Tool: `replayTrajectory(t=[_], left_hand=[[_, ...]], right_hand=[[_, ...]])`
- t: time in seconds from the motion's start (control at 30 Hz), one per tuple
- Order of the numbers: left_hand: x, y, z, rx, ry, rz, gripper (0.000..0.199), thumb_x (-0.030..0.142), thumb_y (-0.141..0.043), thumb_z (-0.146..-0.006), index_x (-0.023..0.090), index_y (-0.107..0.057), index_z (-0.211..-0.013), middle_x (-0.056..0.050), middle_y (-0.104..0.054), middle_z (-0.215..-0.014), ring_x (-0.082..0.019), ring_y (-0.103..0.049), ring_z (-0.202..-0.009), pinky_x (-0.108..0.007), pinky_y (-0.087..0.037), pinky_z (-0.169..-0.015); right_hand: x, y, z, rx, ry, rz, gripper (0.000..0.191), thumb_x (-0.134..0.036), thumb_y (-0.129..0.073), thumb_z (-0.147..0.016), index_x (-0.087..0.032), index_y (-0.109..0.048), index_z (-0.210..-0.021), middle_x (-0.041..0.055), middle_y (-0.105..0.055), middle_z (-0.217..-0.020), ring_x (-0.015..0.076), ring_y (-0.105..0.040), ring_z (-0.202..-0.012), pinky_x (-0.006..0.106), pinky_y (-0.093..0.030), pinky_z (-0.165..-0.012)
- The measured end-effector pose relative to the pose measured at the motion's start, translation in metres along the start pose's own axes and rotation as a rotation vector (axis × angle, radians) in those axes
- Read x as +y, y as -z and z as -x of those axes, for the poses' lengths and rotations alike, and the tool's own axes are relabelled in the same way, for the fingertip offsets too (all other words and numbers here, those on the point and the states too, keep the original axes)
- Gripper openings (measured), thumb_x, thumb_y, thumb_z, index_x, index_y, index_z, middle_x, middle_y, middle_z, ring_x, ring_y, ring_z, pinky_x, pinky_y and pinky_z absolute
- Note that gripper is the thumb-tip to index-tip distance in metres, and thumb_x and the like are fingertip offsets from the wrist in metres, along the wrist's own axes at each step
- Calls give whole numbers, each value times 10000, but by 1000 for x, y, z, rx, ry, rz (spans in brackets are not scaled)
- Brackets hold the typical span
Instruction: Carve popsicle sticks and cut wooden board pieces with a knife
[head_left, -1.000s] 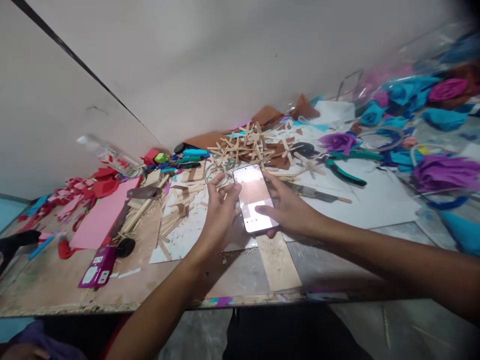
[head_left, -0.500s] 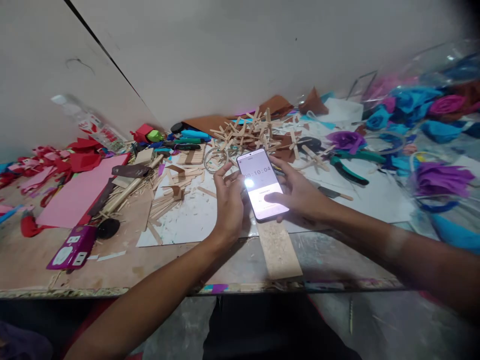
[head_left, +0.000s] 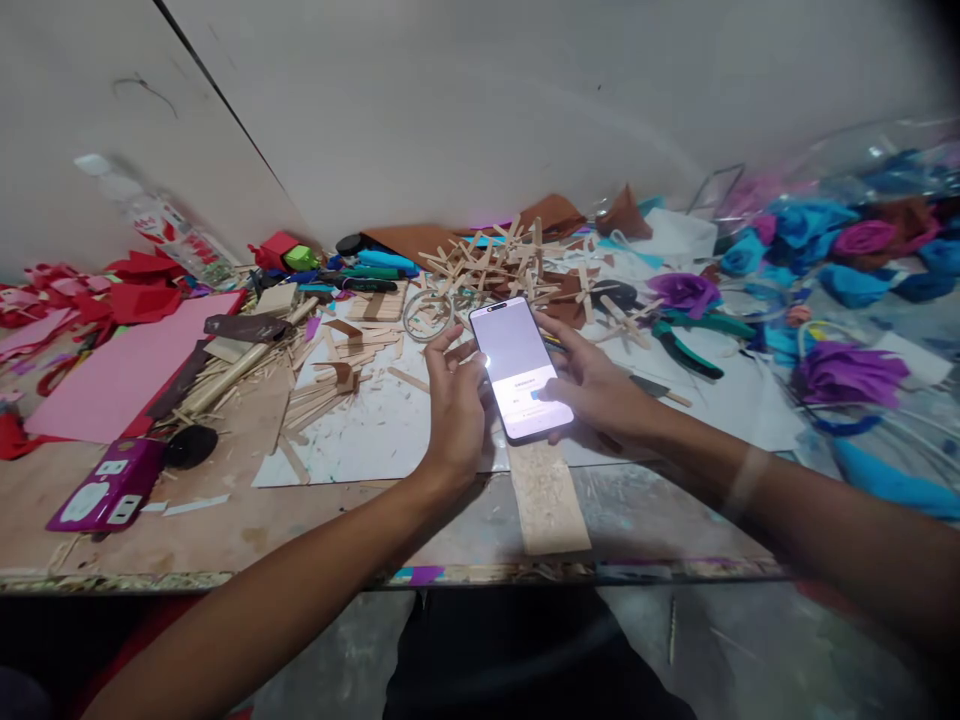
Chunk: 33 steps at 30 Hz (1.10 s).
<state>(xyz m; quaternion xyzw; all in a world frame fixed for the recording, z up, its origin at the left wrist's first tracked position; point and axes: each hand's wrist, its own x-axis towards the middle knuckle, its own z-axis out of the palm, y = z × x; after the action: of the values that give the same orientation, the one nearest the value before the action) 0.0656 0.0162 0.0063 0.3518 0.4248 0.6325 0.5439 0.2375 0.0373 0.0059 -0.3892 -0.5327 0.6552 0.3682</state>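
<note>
A smartphone [head_left: 512,335] with a lit screen is held between both hands above the table, slightly tilted. On its left edge, my left hand [head_left: 456,415] is closed round the side, the thumb along the edge and the fingertips partly behind it. My right hand [head_left: 596,388] grips the right edge, its thumb over the lower screen beside a small blue patch. The screen is grey above and white below, with text too small to read. Under the phone's lower end, a pale wooden strip [head_left: 551,505] lies across the table edge area.
Behind the phone is a pile of small wooden sticks [head_left: 495,255]. Green-handled pliers [head_left: 686,350] lie on white paper [head_left: 382,420] to the right. At left are pink sheets [head_left: 135,365], a purple case [head_left: 109,485] and a plastic bottle [head_left: 161,225]. Paper flowers [head_left: 855,375] crowd the right.
The timer digits on the phone's screen have gone, and a blue patch shows by my right thumb. That thumb has shifted slightly to the right. The whole view has shifted a little.
</note>
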Motion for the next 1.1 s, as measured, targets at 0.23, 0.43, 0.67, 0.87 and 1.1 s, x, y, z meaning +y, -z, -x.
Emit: replayTrajectory(t=[0.23, 0.43, 0.67, 0.87, 1.1], left_hand=[[-3, 5, -1, 3, -57, -89, 516, 206, -702, -862, 345, -489, -1311, -63, -605, -1401, -214, -699, -1075, -311, -581, -831], [1, 1, 2, -10, -73, -101, 512, 143, -685, -822, 297, -537, -1287, -65, -668, -1393, -208, -734, -1034, -295, -605, -785], [1, -1, 7, -51, -67, -101, 474, 132, -705, -829, 293, -586, -1259, -53, -689, -1415, -247, -717, -1219, -350, -648, -926], [-4, 1, 8, -83, -87, -141, 403, 139, -704, -851, 254, -654, -1234, -56, -676, -1438, -233, -726, -1187, -261, -654, -791], [-2, -1, 13, -106, -48, -135, 376, 139, -696, -848, 225, -674, -1213, -71, -681, -1441, -173, -774, -958, -228, -643, -711]], right_hand=[[-3, -1, 1, 19, 18, 21, 976, -196, -678, -825, -426, -224, -1659, 86, -691, -1346, 194, -715, -674, 374, -616, -470], [-3, 2, 0, 148, 148, 191, 778, -278, -678, -875, -297, -356, -1583, -39, -705, -771, 190, -686, -647, 322, -560, -565], [1, 4, -6, 308, 203, 143, 467, -307, -668, -889, -313, -511, -1328, -78, -661, -653, 164, -623, -512, 255, -452, -442], [2, 5, -5, 349, 244, 177, 389, -321, -680, -913, -305, -516, -1266, -69, -694, -687, 172, -661, -534, 263, -475, -449], [-2, 7, -8, 422, 247, 213, 266, -287, -660, -937, -302, -504, -1153, -91, -571, -584, 146, -556, -431, 232, -389, -362]])
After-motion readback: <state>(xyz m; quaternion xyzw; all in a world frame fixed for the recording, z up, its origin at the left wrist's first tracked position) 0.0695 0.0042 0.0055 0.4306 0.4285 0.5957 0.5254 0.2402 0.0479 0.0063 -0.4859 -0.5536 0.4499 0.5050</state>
